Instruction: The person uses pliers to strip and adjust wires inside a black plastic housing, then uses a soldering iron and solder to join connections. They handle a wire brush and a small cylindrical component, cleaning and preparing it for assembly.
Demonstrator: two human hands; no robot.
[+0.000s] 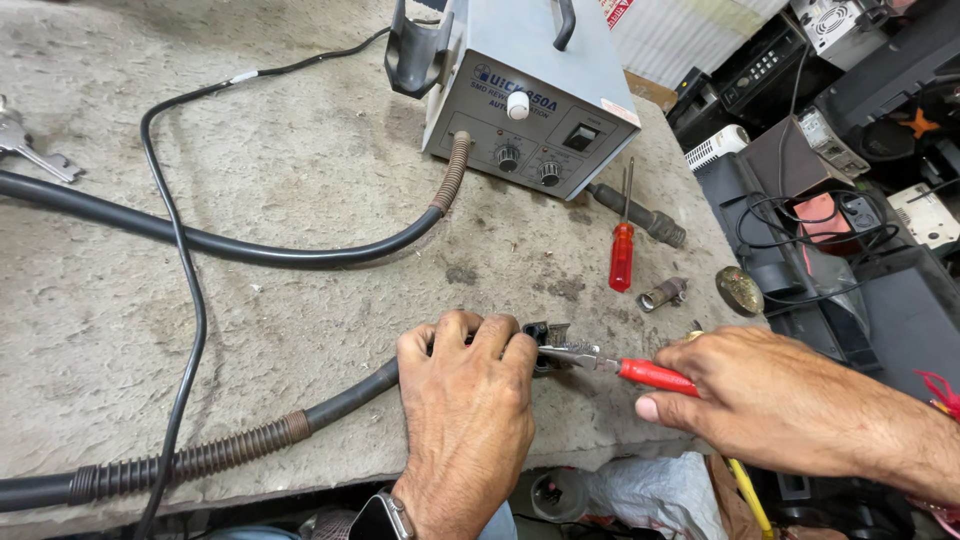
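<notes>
A wide counter of rough grey stone fills most of the view, stained and dusty, its near edge chipped. Past its right edge the room is crowded with dark electronic boxes, loose wires and casings stacked close together. At the back of the counter stands a grey metal box with two knobs, a white button and a small display on its slanted face. A thick black hose with a ribbed collar runs from that face and curves left across the stone; a thin black cable crosses it. A second hose with a ribbed brown sleeve lies along the near edge and leads to a dark handpiece. The left hand is clenched around this handpiece, pressing it onto the counter near the front edge. The right hand grips red-handled pliers, whose tips touch the handpiece's end. A red screwdriver, a small metal fitting and keys lie apart.
</notes>
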